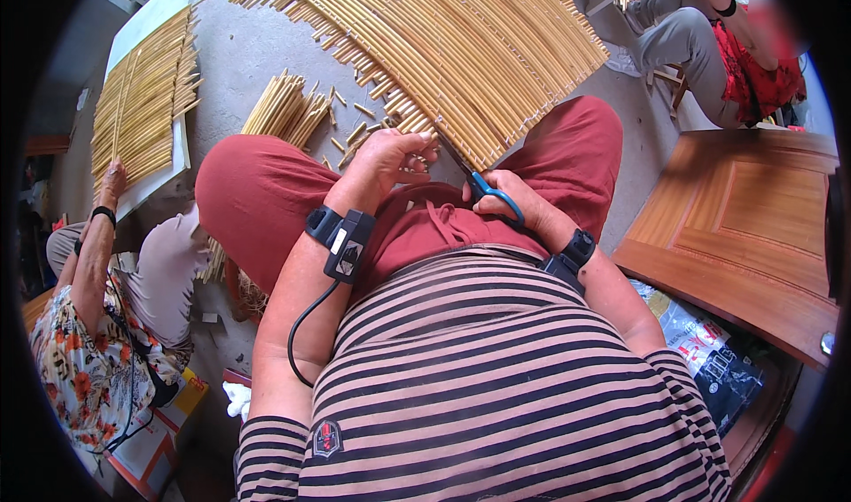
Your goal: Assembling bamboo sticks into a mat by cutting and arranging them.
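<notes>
While seated over the grey floor [244, 45], have the big stick mat [470, 58] just beyond the left hand [399, 158] and right hand [520, 193], with its near corner pointing into the lap [443, 214]. See open room left of its ragged edge, narrowed near the hands by a bundle of sticks [284, 112]; find little at the opposite edge, close beside the right knee [581, 138]. With the left, rest curled fingers at the ragged edge; cannot tell whether clamped on a stick. With the right, clasp blue-handled scissors [483, 186], blades close to the near corner. Spot short cut pieces [364, 110] scattered between bundle and mat.
</notes>
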A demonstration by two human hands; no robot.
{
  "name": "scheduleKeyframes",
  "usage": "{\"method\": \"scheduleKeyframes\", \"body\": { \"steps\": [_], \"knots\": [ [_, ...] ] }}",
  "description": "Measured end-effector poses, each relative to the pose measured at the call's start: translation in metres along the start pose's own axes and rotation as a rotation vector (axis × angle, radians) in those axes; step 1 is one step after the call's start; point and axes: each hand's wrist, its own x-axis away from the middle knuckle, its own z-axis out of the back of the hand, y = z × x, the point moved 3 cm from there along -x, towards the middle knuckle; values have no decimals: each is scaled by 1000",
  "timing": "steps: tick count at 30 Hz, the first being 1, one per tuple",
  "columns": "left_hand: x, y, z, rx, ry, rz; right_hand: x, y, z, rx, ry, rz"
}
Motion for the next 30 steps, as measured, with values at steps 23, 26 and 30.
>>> {"method": "scheduleKeyframes", "body": {
  "steps": [23,26,30],
  "knots": [
    [8,6,1,119,33,-37,5,6,1,84,42,58],
    [4,5,3,31,103,-70,5,8,0,38,-26,39],
    [4,7,2,-5,122,-72,4,4,0,80,-9,49]
  ]
}}
